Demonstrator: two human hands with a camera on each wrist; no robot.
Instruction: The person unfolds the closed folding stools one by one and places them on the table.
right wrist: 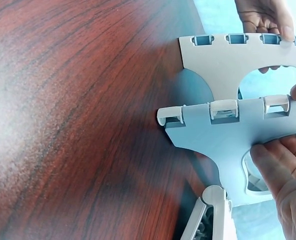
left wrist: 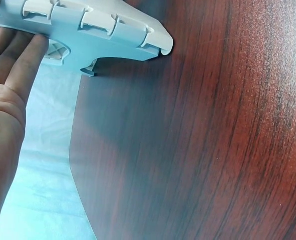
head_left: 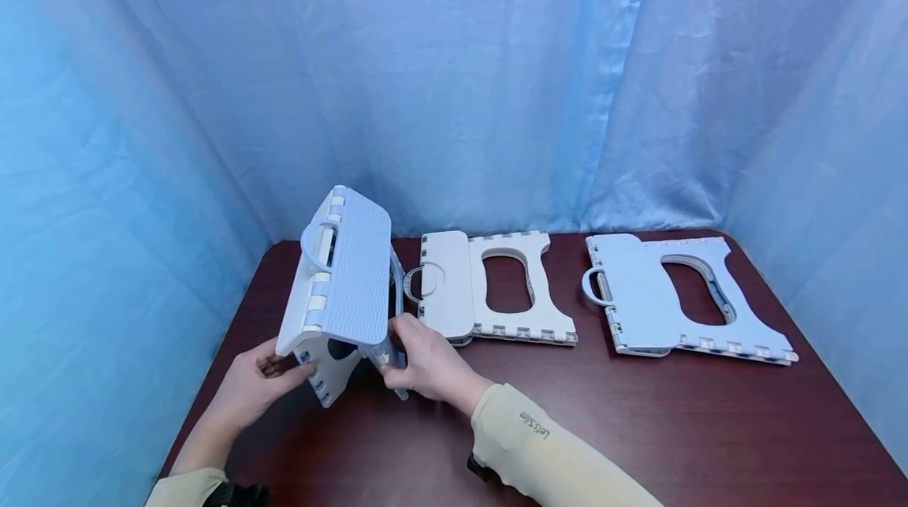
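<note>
Cream sleeves (head_left: 567, 448) nearest, your left hand (head_left: 244, 389) and right hand (head_left: 433, 357) curl round one half-open pale-blue-and-white plastic stool (head_left: 355, 274), while two pale plastic stools (head_left: 452, 290) (head_left: 638, 302) lie folded on the red-brown wood-grain table (head_left: 709, 428).

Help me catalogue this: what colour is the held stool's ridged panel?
Pale blue; the ridged panel shows best in the head view.

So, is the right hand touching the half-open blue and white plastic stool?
Touching. The right wrist view shows the right hand gripping the stool, fingers against one side.
</note>
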